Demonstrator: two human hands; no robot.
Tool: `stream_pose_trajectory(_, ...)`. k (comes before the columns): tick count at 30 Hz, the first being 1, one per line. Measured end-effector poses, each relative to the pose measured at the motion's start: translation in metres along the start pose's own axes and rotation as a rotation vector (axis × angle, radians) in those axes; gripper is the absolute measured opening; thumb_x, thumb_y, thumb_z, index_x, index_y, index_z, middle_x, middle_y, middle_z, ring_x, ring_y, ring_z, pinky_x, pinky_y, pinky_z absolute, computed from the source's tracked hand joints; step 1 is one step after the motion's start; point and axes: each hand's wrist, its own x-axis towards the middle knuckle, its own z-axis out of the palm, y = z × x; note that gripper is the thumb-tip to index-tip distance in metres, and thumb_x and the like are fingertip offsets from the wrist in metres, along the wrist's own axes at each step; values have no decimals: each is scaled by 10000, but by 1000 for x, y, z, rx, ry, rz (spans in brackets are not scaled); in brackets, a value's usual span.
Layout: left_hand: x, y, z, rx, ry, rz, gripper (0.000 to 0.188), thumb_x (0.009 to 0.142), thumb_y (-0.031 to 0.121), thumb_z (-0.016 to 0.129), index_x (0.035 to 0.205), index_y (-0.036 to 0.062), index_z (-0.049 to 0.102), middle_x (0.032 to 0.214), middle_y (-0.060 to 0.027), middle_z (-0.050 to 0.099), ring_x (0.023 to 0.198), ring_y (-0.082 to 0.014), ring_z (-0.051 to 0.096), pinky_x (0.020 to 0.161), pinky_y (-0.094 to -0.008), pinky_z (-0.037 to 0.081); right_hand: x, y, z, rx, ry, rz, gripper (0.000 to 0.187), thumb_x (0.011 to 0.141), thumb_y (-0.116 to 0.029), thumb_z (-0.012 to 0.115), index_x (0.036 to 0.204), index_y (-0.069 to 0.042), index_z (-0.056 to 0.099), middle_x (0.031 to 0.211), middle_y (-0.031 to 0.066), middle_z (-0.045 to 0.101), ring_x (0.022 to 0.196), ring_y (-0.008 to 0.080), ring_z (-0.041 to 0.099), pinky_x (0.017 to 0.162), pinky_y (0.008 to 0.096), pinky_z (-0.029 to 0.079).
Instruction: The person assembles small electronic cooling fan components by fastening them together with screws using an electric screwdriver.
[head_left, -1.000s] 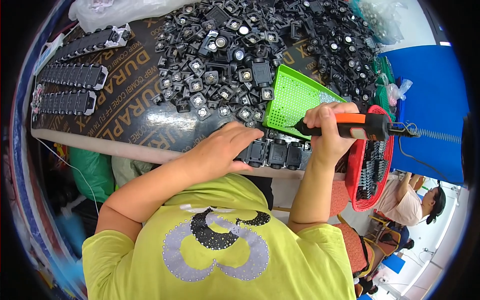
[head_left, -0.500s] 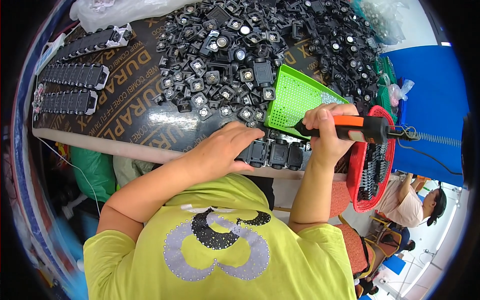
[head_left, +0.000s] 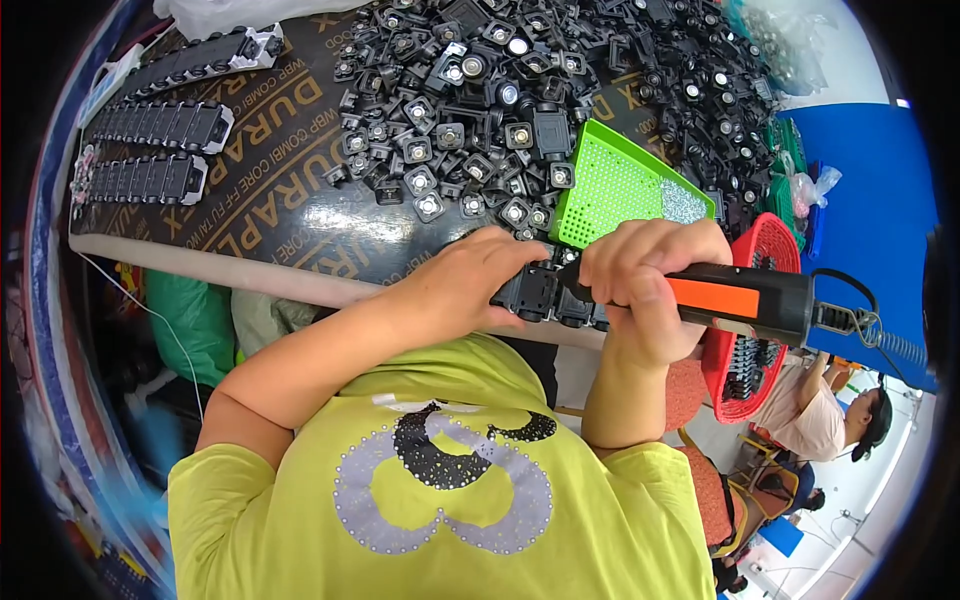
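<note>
An electric screwdriver [head_left: 745, 297], black with an orange panel, lies across my right hand [head_left: 655, 285], whose fingers wrap its front end. Its nose points left at a joined row of black plastic wheeled parts [head_left: 538, 292] by the table's near edge; my fist hides part of that row, and I cannot make out the bit's tip. Thumb and fingers of my left hand [head_left: 460, 280] hold the row's left end from both sides. Just beyond lies a green perforated tray [head_left: 610, 175] with small silvery screws [head_left: 682, 202] at its right end.
A big heap of loose black parts [head_left: 480, 110] covers the far table. Finished-looking rows of black parts [head_left: 150, 180] lie at the left. A red basket [head_left: 768, 235] with black pieces stands right, below the screwdriver's coiled spring [head_left: 895, 345]. Another person [head_left: 810, 405] sits farther right.
My right hand has swung the screwdriver's nose from the green tray down to the row of black parts. The tool now lies tilted, closer to me. My left hand keeps its hold.
</note>
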Motion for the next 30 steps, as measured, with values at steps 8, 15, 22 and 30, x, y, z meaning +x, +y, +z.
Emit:
stream_pose_trajectory(8, 1, 3, -3, -23, -32, -32, 749, 723, 152, 879, 1376, 39, 532, 1141, -171, 607, 1089, -367, 607, 930, -436, 505, 2, 19, -4, -89, -169, 14, 292, 791, 85, 721, 933, -52, 506, 704, 89, 601, 582, 194, 587, 575, 347, 525)
stream_pose_trajectory(15, 0, 1, -3, -33, -31, 1, 740, 731, 130, 867, 1378, 30, 522, 1157, -159, 627, 1110, -369, 593, 954, -442, 498, -5, 25, 6, -230, -211, 8, 289, 820, 102, 690, 945, -51, 479, 688, 86, 584, 551, 185, 555, 555, 343, 523)
stream_pose_trajectory(22, 0, -6, 0, -54, 13, 131, 730, 728, 138, 865, 1365, 13, 529, 1220, -139, 644, 1126, -367, 583, 970, -442, 493, -15, 23, 25, -356, 65, 49, 312, 808, 116, 714, 960, -47, 496, 726, 101, 607, 566, 206, 583, 593, 369, 540)
stream_pose_trajectory(30, 0, 4, -4, -27, -68, -38, 744, 734, 177, 887, 1383, 49, 544, 1263, -184, 602, 1184, -385, 578, 1005, -455, 494, 17, -16, -22, 9, 51, -169, 225, 887, 42, 673, 1006, -46, 503, 719, 102, 573, 543, 222, 537, 548, 384, 525)
